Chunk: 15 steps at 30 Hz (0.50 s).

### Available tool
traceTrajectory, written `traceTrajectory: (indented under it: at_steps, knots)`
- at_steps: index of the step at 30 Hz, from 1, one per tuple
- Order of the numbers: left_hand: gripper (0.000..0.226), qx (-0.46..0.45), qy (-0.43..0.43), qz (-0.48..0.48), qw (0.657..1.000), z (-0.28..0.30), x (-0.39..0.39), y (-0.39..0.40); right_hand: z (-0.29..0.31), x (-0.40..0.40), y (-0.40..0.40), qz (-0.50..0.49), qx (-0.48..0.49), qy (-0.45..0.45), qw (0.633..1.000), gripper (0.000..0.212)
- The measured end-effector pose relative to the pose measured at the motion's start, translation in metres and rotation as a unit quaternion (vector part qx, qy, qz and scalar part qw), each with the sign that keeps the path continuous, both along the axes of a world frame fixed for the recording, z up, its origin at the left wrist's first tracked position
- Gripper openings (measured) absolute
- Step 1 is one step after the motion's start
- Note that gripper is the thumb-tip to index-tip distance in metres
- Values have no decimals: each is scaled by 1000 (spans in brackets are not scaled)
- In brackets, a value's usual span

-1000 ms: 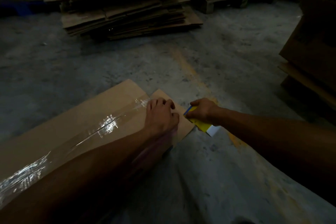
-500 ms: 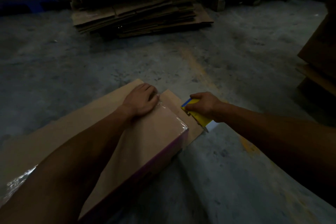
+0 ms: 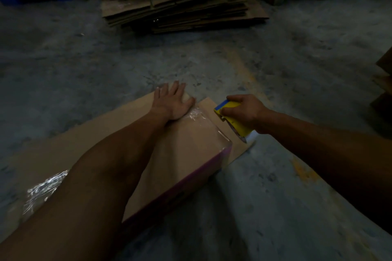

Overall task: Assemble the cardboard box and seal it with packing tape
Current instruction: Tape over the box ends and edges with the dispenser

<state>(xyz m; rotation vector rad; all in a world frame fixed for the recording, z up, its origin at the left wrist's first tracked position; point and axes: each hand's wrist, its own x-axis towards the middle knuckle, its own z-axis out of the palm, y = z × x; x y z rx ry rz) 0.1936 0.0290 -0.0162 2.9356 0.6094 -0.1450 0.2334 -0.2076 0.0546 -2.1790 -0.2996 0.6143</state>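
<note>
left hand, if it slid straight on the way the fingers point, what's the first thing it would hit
Probably only bare floor. The left hand lies flat at the box's far end, fingers pointing away toward the cardboard stack, which is the first obstacle in that line, though depth is hard to judge.

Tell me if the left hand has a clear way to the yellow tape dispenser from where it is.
Probably yes. The left hand lies flat on the cardboard box, and only bare cardboard separates it from the yellow tape dispenser, though the right hand already grips that.
</note>
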Motion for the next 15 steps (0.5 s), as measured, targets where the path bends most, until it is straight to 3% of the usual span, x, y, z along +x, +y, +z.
traceTrajectory:
  at_steps: [6, 11, 15]
  knots:
    - [60, -18, -23, -99, 995, -4, -45, 7, 14, -8, 13, 6, 41, -55, 998, 62]
    - [60, -8, -18, -142, 990, 2, -110, 0, 29, -21, 34, 53, 21, -176, 983, 62]
    - [67, 24, 10, -199, 980, 12, -186, 1, 38, -48, 64, 106, 43, -200, 973, 61]
